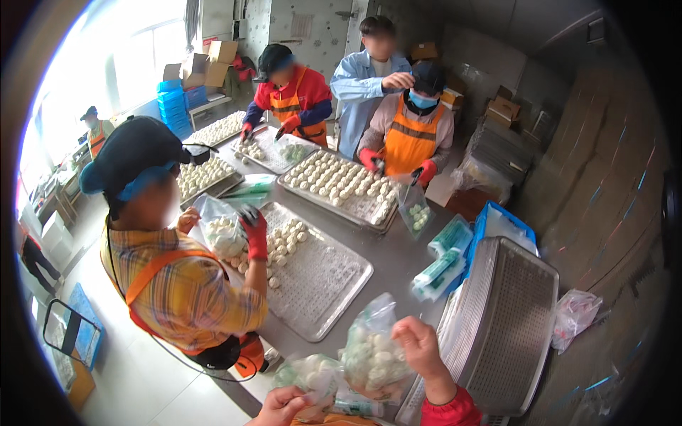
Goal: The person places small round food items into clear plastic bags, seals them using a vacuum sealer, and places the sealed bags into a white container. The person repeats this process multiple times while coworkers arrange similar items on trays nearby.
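Observation:
At the bottom, my left hand (285, 404) has its fingertips closed at a clear plastic bag of white dough balls (311, 370); whether it grips the film is hard to tell. My right hand (418, 341), in a red sleeve, is raised with curled fingers beside a second, fuller bag of dough balls (373, 359). Whether it pinches that bag is unclear. The fuller bag stands upright on the grey metal table (397, 271). Behind the bags lies a perforated metal tray (319, 282), with dough balls (287, 239) gathered at its far end.
A co-worker in a plaid shirt (186, 287) holds a bag at the left. Two aproned co-workers (413, 133) and a person in a blue shirt (362, 80) stand across the table. Filled trays (341, 183), folded green-printed bags (442, 266), a blue crate (511, 221) and stacked trays (511, 319) surround the work area.

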Available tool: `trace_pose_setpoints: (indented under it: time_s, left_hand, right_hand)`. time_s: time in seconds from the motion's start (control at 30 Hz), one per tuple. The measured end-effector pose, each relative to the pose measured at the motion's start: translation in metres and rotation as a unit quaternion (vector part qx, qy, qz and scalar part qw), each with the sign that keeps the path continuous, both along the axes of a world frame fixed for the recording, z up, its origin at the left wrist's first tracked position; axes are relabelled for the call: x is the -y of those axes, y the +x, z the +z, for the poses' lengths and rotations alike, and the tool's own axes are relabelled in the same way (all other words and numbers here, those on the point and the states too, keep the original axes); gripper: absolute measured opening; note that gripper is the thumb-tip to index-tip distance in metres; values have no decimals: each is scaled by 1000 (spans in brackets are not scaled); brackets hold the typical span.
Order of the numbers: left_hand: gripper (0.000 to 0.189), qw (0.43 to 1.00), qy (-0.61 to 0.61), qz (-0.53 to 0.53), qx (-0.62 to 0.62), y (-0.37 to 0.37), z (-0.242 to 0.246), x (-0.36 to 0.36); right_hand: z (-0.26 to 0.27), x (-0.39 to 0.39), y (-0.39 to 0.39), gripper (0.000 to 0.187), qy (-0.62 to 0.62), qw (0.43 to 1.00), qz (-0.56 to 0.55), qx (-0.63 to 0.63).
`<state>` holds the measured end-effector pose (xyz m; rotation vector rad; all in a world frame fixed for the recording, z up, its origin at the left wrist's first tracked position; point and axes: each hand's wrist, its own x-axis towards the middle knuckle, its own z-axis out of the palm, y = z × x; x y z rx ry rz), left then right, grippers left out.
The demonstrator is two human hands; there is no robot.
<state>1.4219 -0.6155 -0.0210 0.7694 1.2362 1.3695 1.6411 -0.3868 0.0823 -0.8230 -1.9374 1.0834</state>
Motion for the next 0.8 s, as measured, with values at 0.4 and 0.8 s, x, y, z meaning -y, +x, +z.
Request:
trace_pose_setpoints:
  time_s: [0.4, 0.8]
  left_hand:
    - [25, 910, -85, 391, 109, -49, -33, 206]
    - [19, 880, 27, 470, 70, -265, -78, 392]
  right_hand:
    - [-104, 198, -134, 15, -131, 870, 462, 111]
    - [-184, 363, -409, 18, -155, 777, 567, 224]
